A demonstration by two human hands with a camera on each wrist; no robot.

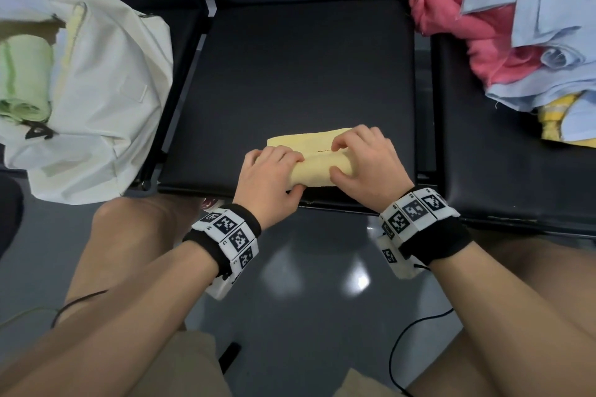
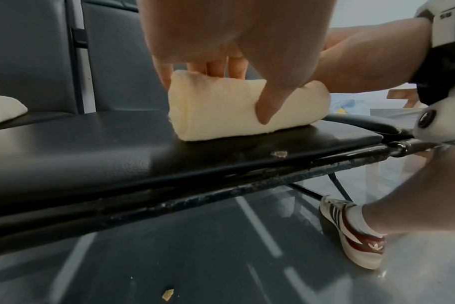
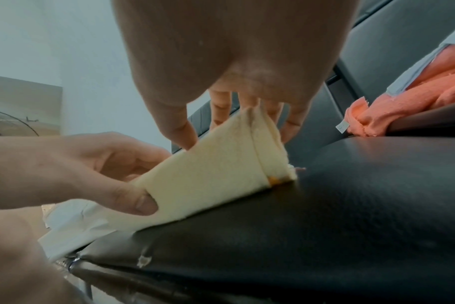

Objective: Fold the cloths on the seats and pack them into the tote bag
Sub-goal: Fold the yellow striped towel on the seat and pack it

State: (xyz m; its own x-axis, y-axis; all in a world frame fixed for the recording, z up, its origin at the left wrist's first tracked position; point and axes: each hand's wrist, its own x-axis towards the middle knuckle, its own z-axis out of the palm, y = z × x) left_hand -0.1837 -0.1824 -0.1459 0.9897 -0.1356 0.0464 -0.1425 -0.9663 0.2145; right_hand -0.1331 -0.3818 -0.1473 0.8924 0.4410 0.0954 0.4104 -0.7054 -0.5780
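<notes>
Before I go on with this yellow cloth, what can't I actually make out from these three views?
- Inside of the tote bag: head view, its own fabric hides all but a green cloth.
- Yellow item under the blue cloth: mostly covered, cut by the right edge.
- Yellow cloth: middle covered by the left hand and the right hand.
- Tag on the pink cloth: too small.

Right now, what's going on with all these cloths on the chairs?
A person is rolling up a pale yellow cloth on the middle seat. Both the left hand and the right hand have a grip on the roll, fingers curled over it. The white tote bag on the left seat already holds a green cloth. A pink cloth and a light blue shirt wait unfolded on the right seat.
</notes>
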